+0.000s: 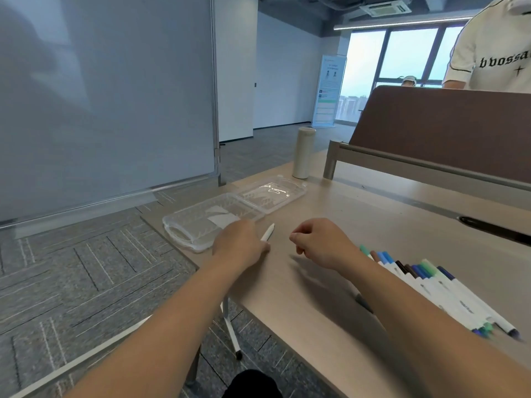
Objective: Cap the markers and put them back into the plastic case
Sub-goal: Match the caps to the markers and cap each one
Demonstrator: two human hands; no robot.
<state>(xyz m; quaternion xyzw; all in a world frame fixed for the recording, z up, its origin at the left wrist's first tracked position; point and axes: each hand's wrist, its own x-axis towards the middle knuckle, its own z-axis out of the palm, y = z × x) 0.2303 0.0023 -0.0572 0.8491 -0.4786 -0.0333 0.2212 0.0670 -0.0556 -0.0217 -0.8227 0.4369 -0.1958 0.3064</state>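
I see pale wood desk (359,214), grey patterned carpet (71,268) to its left, big whiteboard (100,96) standing beyond. Left hand (241,244) grasps white marker pen (268,231), just beside clear plastic case (198,228), which lies open at desk's left edge. Right hand (320,242) curled over desk nearby; gripping anything or not, I cannot tell. Row of white markers (436,291) with blue, green, brown ends lies to right. Cream cylindrical bottle (304,152) upright past case, brown divider panel (445,130) behind it.

Clear glossy plastic case (201,225) on matt wood-look table (359,225)
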